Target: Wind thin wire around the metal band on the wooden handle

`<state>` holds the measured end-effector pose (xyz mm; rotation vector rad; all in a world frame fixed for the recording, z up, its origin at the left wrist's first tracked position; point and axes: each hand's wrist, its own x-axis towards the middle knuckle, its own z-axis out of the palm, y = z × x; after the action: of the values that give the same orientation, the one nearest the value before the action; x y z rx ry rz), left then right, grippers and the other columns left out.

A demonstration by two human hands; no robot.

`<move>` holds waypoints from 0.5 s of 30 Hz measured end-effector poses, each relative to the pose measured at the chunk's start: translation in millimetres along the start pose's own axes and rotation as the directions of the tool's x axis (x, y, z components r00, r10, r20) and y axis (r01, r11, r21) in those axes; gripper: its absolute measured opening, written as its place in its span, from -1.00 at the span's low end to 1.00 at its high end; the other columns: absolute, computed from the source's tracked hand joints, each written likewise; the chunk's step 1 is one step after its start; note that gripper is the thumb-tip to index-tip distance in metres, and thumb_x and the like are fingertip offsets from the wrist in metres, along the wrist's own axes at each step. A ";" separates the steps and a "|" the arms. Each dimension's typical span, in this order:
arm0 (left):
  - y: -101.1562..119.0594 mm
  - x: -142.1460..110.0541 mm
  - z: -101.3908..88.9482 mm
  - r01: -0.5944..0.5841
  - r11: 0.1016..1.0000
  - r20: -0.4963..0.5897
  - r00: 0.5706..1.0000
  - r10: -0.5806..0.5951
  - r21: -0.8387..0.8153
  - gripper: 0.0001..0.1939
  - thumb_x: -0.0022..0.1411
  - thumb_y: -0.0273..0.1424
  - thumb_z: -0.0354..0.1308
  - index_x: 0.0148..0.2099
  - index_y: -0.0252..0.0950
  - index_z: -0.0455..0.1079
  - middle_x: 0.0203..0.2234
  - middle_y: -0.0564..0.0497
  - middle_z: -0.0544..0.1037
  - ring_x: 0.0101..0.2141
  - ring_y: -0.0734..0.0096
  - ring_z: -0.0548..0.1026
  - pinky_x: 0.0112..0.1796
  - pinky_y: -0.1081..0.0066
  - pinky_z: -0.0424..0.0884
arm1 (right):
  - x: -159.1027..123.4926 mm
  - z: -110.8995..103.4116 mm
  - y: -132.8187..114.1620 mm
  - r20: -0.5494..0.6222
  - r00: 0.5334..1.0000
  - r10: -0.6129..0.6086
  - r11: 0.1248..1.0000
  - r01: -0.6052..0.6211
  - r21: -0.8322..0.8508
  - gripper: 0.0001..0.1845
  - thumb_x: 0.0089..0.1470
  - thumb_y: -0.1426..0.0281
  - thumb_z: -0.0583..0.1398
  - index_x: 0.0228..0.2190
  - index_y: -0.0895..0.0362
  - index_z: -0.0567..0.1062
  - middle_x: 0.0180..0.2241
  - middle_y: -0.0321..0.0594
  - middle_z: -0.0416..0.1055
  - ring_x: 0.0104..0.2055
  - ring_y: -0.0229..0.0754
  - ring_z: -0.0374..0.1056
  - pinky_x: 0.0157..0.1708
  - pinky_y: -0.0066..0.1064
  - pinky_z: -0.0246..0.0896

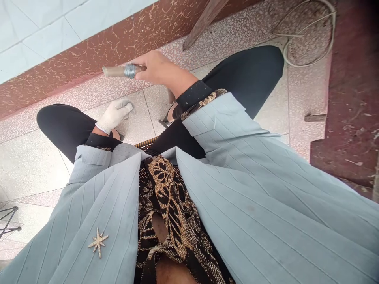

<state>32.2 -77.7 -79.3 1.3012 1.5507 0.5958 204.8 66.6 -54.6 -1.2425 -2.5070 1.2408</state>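
In the head view my right hand (156, 68) is bare and grips the end of a short, pale brown stick (114, 71), which points left toward the wall. Several turns of thin silvery wire (129, 71) are wound round the stick just beyond my fingers. Lower and to the left, my left hand (114, 114) wears a white knit glove with its fingers curled closed. A small greyish patch shows by its fingertips, too unclear to name. That hand is apart from the stick, above the pale floor tiles (136, 122).
A red-brown patterned wall base (97, 49) runs along the far side. A wooden leg (204, 23) stands behind my right hand. A coiled pale cable (308, 63) lies at upper right, near a dark red surface (352, 102). Thin black metal legs (10, 221) appear at lower left.
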 end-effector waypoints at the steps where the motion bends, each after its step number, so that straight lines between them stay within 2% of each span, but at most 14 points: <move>1: 0.9 0.0 0.3 -0.002 1.000 0.007 1.000 0.002 0.017 -0.69 0.41 -0.31 0.13 -0.43 -0.21 0.29 -0.57 0.09 0.29 -0.50 0.45 0.33 -0.36 0.40 0.47 | -0.6 1.0 1.1 0.050 0.999 -0.006 0.991 0.013 -0.137 -0.70 0.27 0.60 0.31 0.01 0.34 0.69 -0.28 -0.20 0.49 -0.27 -0.25 0.28 -0.29 -0.45 0.06; 3: 2.7 -0.7 -0.9 -0.011 0.997 -0.001 1.000 0.011 0.071 -0.72 0.36 -0.38 0.11 -0.45 -0.22 0.28 -0.55 0.08 0.32 -0.45 0.42 0.34 -0.33 0.39 0.47 | -0.5 3.4 4.3 0.163 0.986 0.019 0.965 0.025 -0.260 -0.73 0.18 0.61 0.38 -0.07 0.32 0.74 -0.33 -0.18 0.52 -0.24 -0.18 0.32 -0.24 -0.40 0.02; 6: 2.8 -1.9 -6.2 -0.024 0.990 -0.055 0.998 0.032 0.136 -0.76 0.32 -0.42 0.09 -0.44 -0.22 0.32 -0.54 0.06 0.34 -0.39 0.37 0.38 -0.27 0.37 0.45 | 1.5 5.5 8.5 0.361 0.930 0.068 0.950 0.050 -0.308 -0.68 0.15 0.64 0.41 -0.05 0.27 0.76 -0.53 -0.31 0.43 -0.35 -0.21 0.32 -0.24 -0.43 0.04; 8: 0.2 -0.9 -10.7 -0.020 0.988 -0.076 0.997 0.033 0.156 -0.79 0.31 -0.42 0.08 -0.42 -0.23 0.35 -0.53 0.06 0.36 -0.37 0.35 0.40 -0.24 0.36 0.44 | 2.2 4.6 9.5 0.495 0.863 0.097 0.960 0.050 -0.275 -0.60 0.19 0.64 0.40 0.06 0.25 0.74 -0.63 -0.41 0.36 -0.46 -0.27 0.30 -0.28 -0.47 0.07; 11: -6.1 3.1 -16.6 -0.009 0.984 -0.093 0.995 0.025 0.177 -0.82 0.29 -0.42 0.09 -0.40 -0.23 0.38 -0.50 0.05 0.40 -0.34 0.34 0.42 -0.21 0.36 0.43 | 0.4 0.0 7.7 0.640 0.764 0.081 0.986 0.033 -0.164 -0.47 0.22 0.69 0.34 0.20 0.26 0.66 -0.61 -0.47 0.41 -0.54 -0.35 0.28 -0.39 -0.54 0.11; 13: -9.6 5.3 -18.9 -0.010 0.985 -0.106 0.994 0.028 0.170 -0.82 0.30 -0.39 0.11 -0.38 -0.24 0.40 -0.48 0.04 0.43 -0.32 0.34 0.43 -0.18 0.36 0.43 | -2.0 -4.4 6.0 0.685 0.728 0.031 0.997 0.030 -0.076 -0.45 0.22 0.72 0.31 0.22 0.28 0.63 -0.56 -0.48 0.44 -0.54 -0.40 0.27 -0.42 -0.59 0.12; 15: -11.8 5.8 -19.7 -0.013 0.990 -0.104 0.994 0.028 0.140 -0.81 0.33 -0.32 0.13 -0.35 -0.24 0.41 -0.46 0.03 0.44 -0.29 0.34 0.45 -0.17 0.37 0.44 | -4.0 -9.3 6.3 0.702 0.712 -0.026 1.000 0.029 0.007 -0.45 0.22 0.71 0.30 0.23 0.32 0.61 -0.53 -0.49 0.45 -0.54 -0.44 0.27 -0.43 -0.63 0.15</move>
<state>9.7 -71.7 -83.7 1.4112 1.6923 0.5859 215.1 71.9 -51.7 -0.8011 -2.9802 2.0114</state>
